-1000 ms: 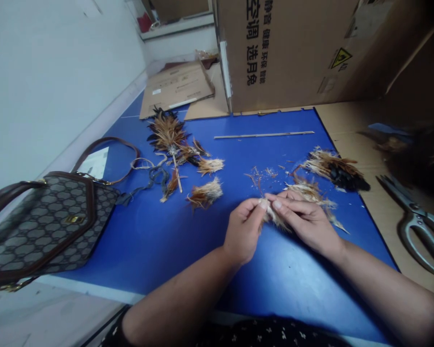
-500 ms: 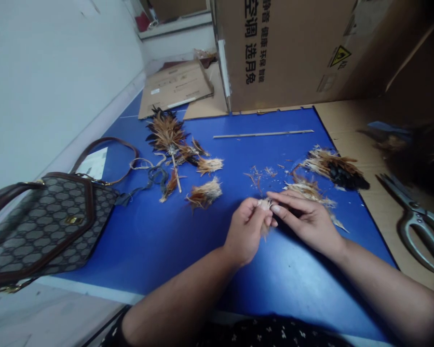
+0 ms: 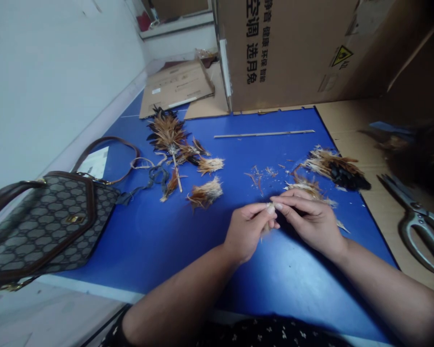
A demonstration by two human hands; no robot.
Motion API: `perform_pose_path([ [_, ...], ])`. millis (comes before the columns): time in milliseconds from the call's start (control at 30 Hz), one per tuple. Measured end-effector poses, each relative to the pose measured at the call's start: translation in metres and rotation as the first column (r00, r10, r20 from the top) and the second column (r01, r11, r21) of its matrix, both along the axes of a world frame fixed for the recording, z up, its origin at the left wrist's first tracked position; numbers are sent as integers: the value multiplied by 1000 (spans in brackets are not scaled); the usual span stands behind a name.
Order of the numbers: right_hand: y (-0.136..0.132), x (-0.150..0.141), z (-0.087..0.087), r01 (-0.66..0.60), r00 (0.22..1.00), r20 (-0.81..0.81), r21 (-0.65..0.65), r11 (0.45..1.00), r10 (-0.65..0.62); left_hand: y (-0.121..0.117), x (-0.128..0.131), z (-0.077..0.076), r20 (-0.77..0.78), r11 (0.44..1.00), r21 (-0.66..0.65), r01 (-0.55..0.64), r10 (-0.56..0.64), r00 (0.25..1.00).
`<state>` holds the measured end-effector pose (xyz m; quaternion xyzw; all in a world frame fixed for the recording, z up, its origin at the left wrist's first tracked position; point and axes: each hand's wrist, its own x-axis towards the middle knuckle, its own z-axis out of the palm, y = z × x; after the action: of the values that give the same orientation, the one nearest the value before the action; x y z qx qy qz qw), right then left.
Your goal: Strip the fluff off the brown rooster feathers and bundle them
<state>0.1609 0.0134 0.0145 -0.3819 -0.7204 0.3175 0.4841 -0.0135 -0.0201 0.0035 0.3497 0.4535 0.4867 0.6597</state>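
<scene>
My left hand (image 3: 246,230) and my right hand (image 3: 309,220) meet over the blue table top (image 3: 159,241), fingertips pinched together on a small pale feather tuft (image 3: 270,210). Most of the tuft is hidden inside my left fingers. Just beyond my right hand lies a heap of light feathers (image 3: 307,189), and farther right a dark brown and black feather bundle (image 3: 338,169). More feather tufts (image 3: 205,193) lie to the left of my hands.
A patterned handbag (image 3: 43,226) sits at the left table edge. A feather duster head (image 3: 166,131) and a thin stick (image 3: 264,134) lie farther back. Large scissors (image 3: 417,221) rest on cardboard at the right. A big cardboard box (image 3: 292,48) stands behind.
The tuft was spread between both hands; now it is gathered into my left fingers, with my right fingertips pinching its top. Both hands shifted slightly downward.
</scene>
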Motion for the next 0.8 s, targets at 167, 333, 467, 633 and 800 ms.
perform_pose_path([
  [167, 1, 1, -1, -61, 997, 52, 63, 996, 58, 1, -2, 6, -125, 996, 10, 87, -85, 988],
  [333, -2, 1, 1, -114, 990, 95, 93, 989, 105, 0, -1, 3, -74, 996, 0, 84, -84, 994],
  [467, -4, 2, 2, -182, 978, 117, 92, 979, 170, 1, -3, 0, -71, 999, 14, 45, -43, 997],
  [633, -4, 3, 6, -268, 958, 127, 93, 959, 256, 1, -7, 5, -216, 991, 114, 72, -46, 975],
  [800, 5, 16, 8, -21, 977, 213, 158, 987, -14, 1, -7, 5, -152, 998, 67, -6, 16, 988],
])
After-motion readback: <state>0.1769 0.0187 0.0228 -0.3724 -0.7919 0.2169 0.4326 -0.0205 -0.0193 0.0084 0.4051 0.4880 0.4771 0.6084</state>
